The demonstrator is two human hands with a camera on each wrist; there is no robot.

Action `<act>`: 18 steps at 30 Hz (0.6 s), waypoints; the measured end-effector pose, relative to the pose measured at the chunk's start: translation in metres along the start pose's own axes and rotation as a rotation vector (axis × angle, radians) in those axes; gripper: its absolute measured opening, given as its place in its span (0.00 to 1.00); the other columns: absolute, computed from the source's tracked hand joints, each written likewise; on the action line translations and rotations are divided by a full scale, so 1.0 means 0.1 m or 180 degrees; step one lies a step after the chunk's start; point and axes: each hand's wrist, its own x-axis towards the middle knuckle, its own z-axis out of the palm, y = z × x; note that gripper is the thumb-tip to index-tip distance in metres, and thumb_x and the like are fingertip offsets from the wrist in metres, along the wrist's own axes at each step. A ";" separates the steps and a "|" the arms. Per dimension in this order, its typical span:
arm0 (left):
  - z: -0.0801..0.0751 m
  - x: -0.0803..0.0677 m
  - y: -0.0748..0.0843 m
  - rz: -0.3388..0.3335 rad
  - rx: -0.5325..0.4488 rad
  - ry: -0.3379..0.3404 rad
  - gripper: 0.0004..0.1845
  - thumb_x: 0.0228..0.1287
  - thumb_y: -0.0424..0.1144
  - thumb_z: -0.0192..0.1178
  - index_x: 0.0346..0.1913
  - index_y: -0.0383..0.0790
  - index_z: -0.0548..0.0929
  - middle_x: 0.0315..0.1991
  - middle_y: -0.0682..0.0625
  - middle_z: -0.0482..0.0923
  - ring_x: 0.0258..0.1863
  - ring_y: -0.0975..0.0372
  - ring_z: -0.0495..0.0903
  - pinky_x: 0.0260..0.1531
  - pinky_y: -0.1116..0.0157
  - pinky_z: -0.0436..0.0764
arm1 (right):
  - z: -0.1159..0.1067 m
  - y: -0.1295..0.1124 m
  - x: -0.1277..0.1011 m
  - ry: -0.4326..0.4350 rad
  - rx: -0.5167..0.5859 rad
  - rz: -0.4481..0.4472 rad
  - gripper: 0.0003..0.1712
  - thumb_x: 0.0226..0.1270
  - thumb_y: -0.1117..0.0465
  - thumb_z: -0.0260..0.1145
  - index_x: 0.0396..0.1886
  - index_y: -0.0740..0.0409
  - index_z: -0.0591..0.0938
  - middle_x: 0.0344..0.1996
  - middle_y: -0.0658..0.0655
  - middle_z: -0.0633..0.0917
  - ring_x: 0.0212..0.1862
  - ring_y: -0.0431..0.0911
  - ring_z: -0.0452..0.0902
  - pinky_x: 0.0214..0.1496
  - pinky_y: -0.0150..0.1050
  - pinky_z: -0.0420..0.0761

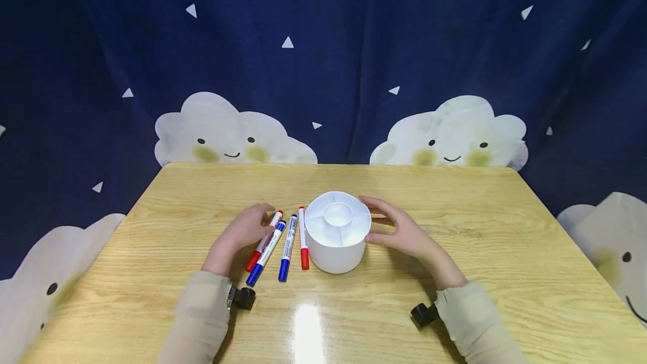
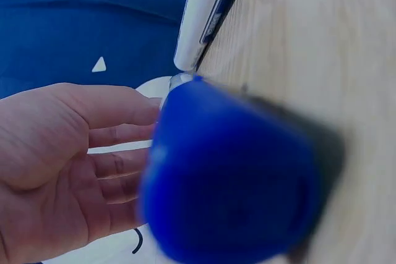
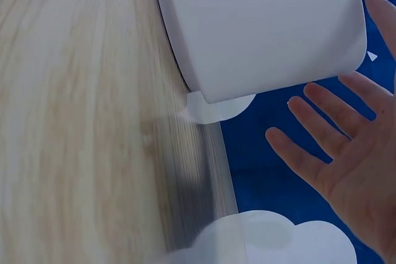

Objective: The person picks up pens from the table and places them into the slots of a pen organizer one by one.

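Head view shows the left hand lying relaxed, fingers loosely bent over the leftmost red marker, gripping nothing. Two blue markers and a second red marker lie beside it. Next stands the white divided pot; the right hand spreads open around its right wall, fingers straight. Bare wooden table stretches rightward.

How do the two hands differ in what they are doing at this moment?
The left hand lies over the markers, fingertips at the outermost red marker; the right hand is by the white holder, fingers spread. In the right wrist view a gap separates palm and holder. Both rest low over the table.
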 end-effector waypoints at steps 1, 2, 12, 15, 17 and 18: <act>0.00 0.00 0.00 0.0013 0.0007 0.0003 0.25 0.55 0.34 0.58 0.56 0.30 0.71 0.42 0.39 0.77 0.41 0.52 0.77 0.44 0.54 0.76 | 0.01 -0.01 0.00 0.0004 0.0001 0.0039 0.42 0.50 0.59 0.71 0.66 0.50 0.63 0.63 0.52 0.68 0.59 0.53 0.68 0.59 0.57 0.67; 0.01 0.01 0.00 0.0008 0.0007 0.0008 0.24 0.54 0.34 0.58 0.56 0.31 0.72 0.42 0.39 0.77 0.40 0.53 0.77 0.43 0.54 0.76 | 0.02 -0.02 0.00 0.0007 -0.0001 0.0077 0.42 0.49 0.60 0.71 0.66 0.49 0.64 0.62 0.51 0.69 0.59 0.52 0.69 0.59 0.56 0.67; 0.03 0.02 -0.02 0.0137 -0.0006 0.0067 0.25 0.49 0.30 0.57 0.55 0.29 0.72 0.42 0.41 0.76 0.37 0.55 0.74 0.39 0.57 0.76 | 0.06 -0.32 -0.02 -0.0030 0.0295 0.0291 0.43 0.49 0.65 0.71 0.66 0.61 0.62 0.60 0.59 0.70 0.58 0.58 0.68 0.56 0.56 0.70; 0.03 0.02 -0.02 0.0144 -0.0076 0.0033 0.26 0.50 0.30 0.57 0.56 0.29 0.71 0.42 0.40 0.76 0.38 0.55 0.75 0.40 0.57 0.76 | 0.06 -0.34 -0.02 -0.0026 0.0311 0.0306 0.43 0.49 0.65 0.70 0.65 0.60 0.62 0.60 0.59 0.70 0.58 0.58 0.67 0.57 0.57 0.69; 0.01 0.01 -0.02 0.0154 -0.0119 -0.0004 0.26 0.51 0.30 0.57 0.57 0.28 0.70 0.42 0.39 0.77 0.38 0.55 0.75 0.41 0.57 0.76 | 0.06 -0.34 -0.03 -0.0020 0.0305 0.0299 0.42 0.50 0.65 0.70 0.66 0.59 0.62 0.60 0.59 0.69 0.58 0.58 0.67 0.57 0.57 0.68; 0.00 0.01 -0.02 0.0154 -0.0136 -0.0017 0.26 0.51 0.30 0.57 0.57 0.28 0.70 0.42 0.39 0.77 0.38 0.55 0.75 0.41 0.57 0.76 | 0.06 -0.34 -0.03 -0.0017 0.0299 0.0294 0.42 0.50 0.65 0.70 0.66 0.59 0.62 0.60 0.59 0.69 0.58 0.57 0.67 0.57 0.58 0.68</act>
